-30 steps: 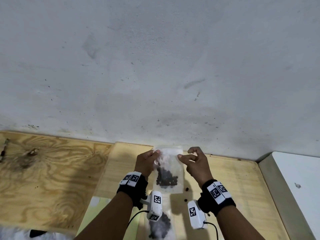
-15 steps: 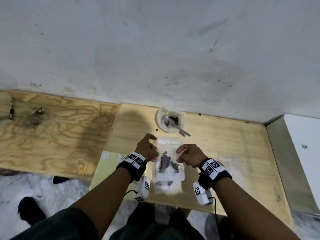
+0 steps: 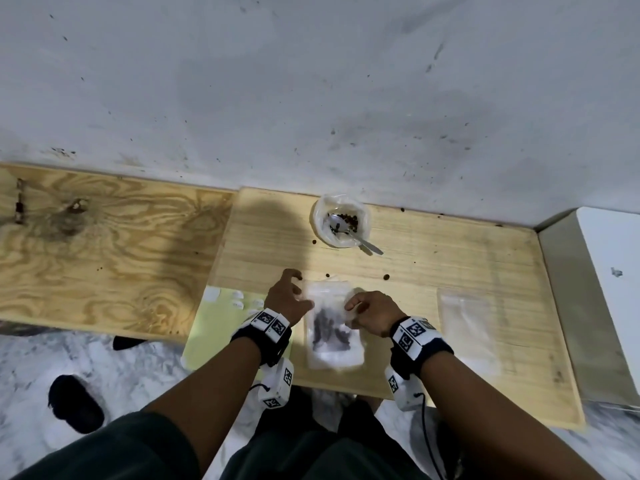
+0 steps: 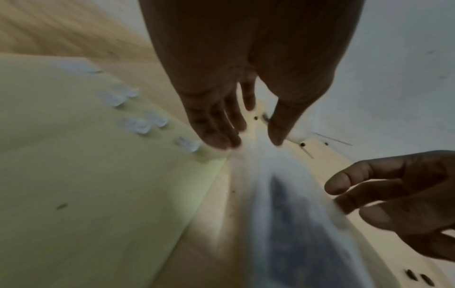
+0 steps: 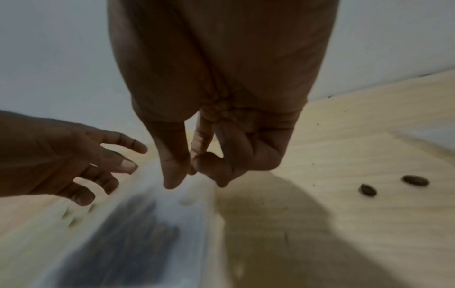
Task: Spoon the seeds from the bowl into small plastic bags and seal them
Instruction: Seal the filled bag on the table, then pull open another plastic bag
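Worktop (image 3: 450, 271) carries a filled bag (image 3: 330, 327) lying flat, apparently atop another. The bowl (image 3: 341, 220) beyond holds few seeds (image 3: 349, 219) and a spoon (image 3: 360, 241); empty bags (image 3: 465, 323) wait rightward, so more filling likely remains. Left hand (image 3: 287, 299) hovers loose-fingered beside it; right hand (image 3: 372, 311) pinches its edge. Blur hides whether it is sealed.

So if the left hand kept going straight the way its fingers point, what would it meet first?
Probably nothing near: past the left hand lies bare wooden tabletop with a loose seed, the bowl off to the right. Depth is unclear.
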Demonstrator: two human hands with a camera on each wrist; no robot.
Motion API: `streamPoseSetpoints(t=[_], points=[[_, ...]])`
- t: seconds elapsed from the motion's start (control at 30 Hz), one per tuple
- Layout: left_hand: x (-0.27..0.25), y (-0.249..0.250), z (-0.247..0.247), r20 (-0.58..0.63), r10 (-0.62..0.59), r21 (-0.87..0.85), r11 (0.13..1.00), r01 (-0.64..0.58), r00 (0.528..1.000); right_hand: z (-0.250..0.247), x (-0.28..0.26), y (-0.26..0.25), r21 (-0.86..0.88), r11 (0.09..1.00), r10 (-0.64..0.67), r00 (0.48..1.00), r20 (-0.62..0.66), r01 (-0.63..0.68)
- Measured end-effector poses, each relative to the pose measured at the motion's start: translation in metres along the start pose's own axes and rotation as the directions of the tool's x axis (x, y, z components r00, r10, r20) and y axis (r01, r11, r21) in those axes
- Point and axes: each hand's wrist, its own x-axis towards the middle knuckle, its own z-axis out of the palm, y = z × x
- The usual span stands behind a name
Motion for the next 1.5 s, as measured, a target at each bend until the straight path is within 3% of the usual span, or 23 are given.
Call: streamPoseSetpoints(t=[0.07, 0.13, 0.23, 0.3, 0.37, 0.43, 0.5, 0.53, 0.6, 0.67, 0.83, 1.0, 1.17, 1.33, 1.5], points=[[0.004, 0.011, 0.004, -0.132, 0.106, 0.070, 0.993, -0.098, 0.985, -0.014, -0.001, 0.007, 0.034, 0.999, 0.004, 0.999, -0.040, -0.002], [0.006, 0.031, 0.014, -0.184, 0.169, 0.057, 0.985, -0.161, 0.968, -0.032, -0.005, 0.021, 0.103, 0.995, 0.028, 0.992, -0.121, -0.015], [0.002, 0.067, 0.043, -0.100, 0.238, 0.017, 0.971, -0.237, 0.966, -0.063, -0.015, 0.053, 0.193, 0.979, 0.108, 0.963, -0.246, -0.061], [-0.003, 0.091, 0.071, 0.057, 0.230, -0.034, 0.973, -0.229, 0.971, -0.084, -0.026, 0.082, 0.234, 0.966, 0.177, 0.933, -0.312, -0.105], [-0.009, 0.111, 0.101, 0.296, 0.141, -0.184, 0.979, -0.089, 0.945, -0.100, -0.037, 0.114, 0.273, 0.949, 0.262, 0.876, -0.405, -0.157], [-0.020, 0.131, 0.126, 0.536, 0.000, -0.324, 0.923, 0.206, 0.844, -0.107, -0.048, 0.144, 0.332, 0.920, 0.359, 0.791, -0.496, -0.210], [-0.028, 0.147, 0.157, 0.619, -0.092, -0.333, 0.869, 0.366, 0.780, -0.109, -0.058, 0.171, 0.379, 0.887, 0.439, 0.730, -0.524, -0.262], [-0.030, 0.151, 0.176, 0.604, -0.134, -0.298, 0.876, 0.379, 0.785, -0.108, -0.061, 0.185, 0.375, 0.879, 0.461, 0.721, -0.517, -0.294], [-0.029, 0.149, 0.207, 0.494, -0.179, -0.189, 0.933, 0.305, 0.851, -0.103, -0.064, 0.200, 0.342, 0.874, 0.478, 0.732, -0.486, -0.345], [-0.031, 0.149, 0.232, 0.419, -0.207, -0.138, 0.948, 0.287, 0.884, -0.099, -0.065, 0.211, 0.344, 0.869, 0.485, 0.746, -0.456, -0.355], [-0.031, 0.153, 0.258, 0.353, -0.236, -0.094, 0.954, 0.285, 0.905, -0.091, -0.064, 0.224, 0.372, 0.874, 0.460, 0.780, -0.425, -0.312], [-0.028, 0.155, 0.260, 0.315, -0.215, -0.082, 0.964, 0.252, 0.924, -0.093, -0.064, 0.227, 0.405, 0.870, 0.458, 0.765, -0.453, -0.281], [-0.025, 0.152, 0.254, 0.330, -0.215, -0.087, 0.963, 0.256, 0.919, -0.096, -0.062, 0.231, 0.531, 0.821, 0.484, 0.749, -0.452, -0.210], [-0.023, 0.147, 0.251, 0.360, -0.194, -0.106, 0.963, 0.247, 0.913, -0.101, -0.064, 0.229, 0.537, 0.833, 0.422, 0.781, -0.460, -0.133], [-0.023, 0.148, 0.244, 0.271, -0.038, -0.175, 0.981, 0.088, 0.962, -0.115, -0.065, 0.225, 0.593, 0.803, 0.375, 0.820, -0.432, -0.055]])
